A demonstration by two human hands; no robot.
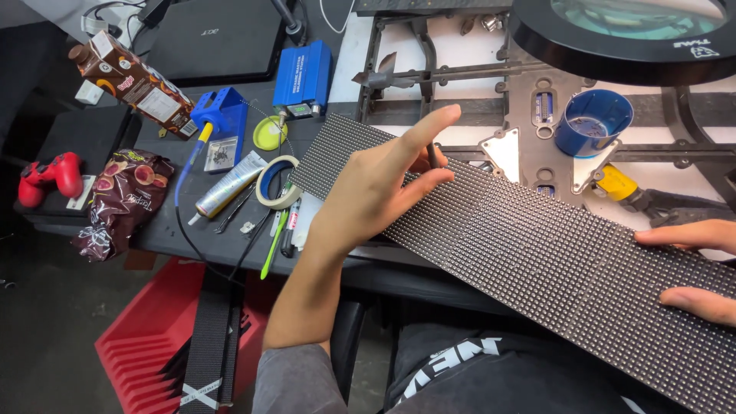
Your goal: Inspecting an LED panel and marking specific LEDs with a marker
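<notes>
A long black LED matrix panel [537, 245] lies slanted across the desk edge and my lap. My left hand [376, 188] hovers over its upper left part with the index finger stretched out. The thumb and middle finger pinch a thin dark tool [433, 156] just above the panel. My right hand [694, 268] comes in from the right edge. Only two of its fingers show, spread apart and lying flat on the panel's surface; the rest is out of frame.
A round magnifier lamp [621, 38] hangs at the top right over a blue cup [592, 123] and a metal frame [429, 73]. Left of the panel lie a tape roll [276, 182], pens [277, 238], a blue soldering stand [221, 115], a snack bag [123, 199], a carton [134, 80] and a red gamepad [50, 176].
</notes>
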